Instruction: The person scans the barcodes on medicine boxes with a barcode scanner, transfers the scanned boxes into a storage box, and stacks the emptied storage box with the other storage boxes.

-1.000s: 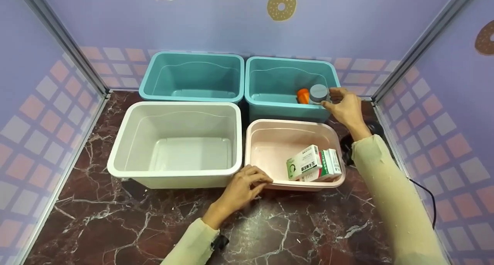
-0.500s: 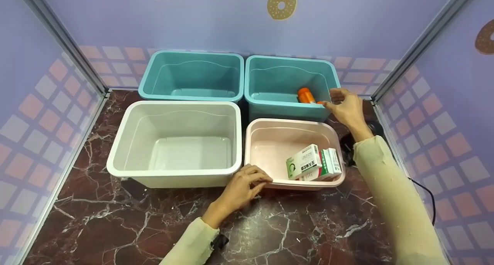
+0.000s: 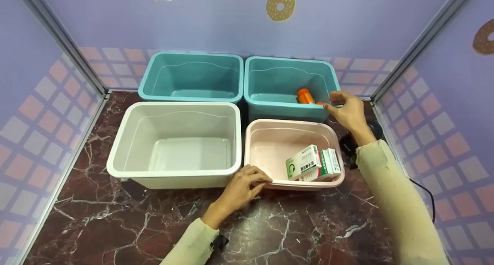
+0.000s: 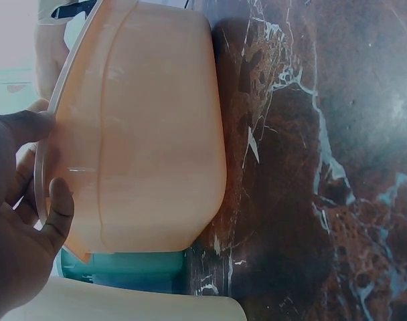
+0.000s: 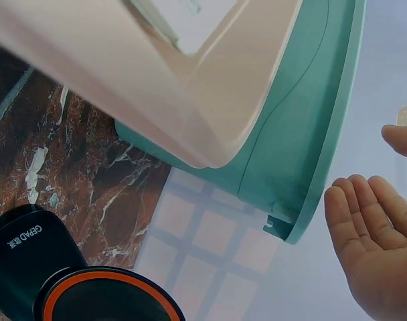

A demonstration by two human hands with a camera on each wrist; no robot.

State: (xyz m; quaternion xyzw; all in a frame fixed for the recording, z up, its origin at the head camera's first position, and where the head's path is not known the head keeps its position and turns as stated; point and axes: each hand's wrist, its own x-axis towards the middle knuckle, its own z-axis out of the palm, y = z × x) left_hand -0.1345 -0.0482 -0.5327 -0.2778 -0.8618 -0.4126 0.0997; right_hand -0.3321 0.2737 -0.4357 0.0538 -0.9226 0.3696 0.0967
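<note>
My left hand (image 3: 241, 189) grips the front left rim of the pink bin (image 3: 266, 149); in the left wrist view, digits lie on both sides of that rim. Several medicine boxes stand in the bin's right end, among them a green-and-white one (image 3: 303, 163). My right hand (image 3: 349, 110) hovers near the front right corner of the right teal bin (image 3: 285, 79), fingers relaxed and apart from the thumb, holding nothing. Inside that bin lies an orange bottle (image 3: 305, 96), with a second orange piece (image 3: 319, 103) partly hidden by the front wall.
A larger white bin (image 3: 185, 174) stands left of the pink one. Behind it is another teal bin (image 3: 193, 73). A black device (image 5: 33, 257) rests on the marbled tabletop (image 3: 278, 234) right of the pink bin, and purple walls surround the bins.
A second ago my right hand held a grey-lidded jar over the right teal bin. It has let go, and the jar is now out of sight. My left hand stays put.
</note>
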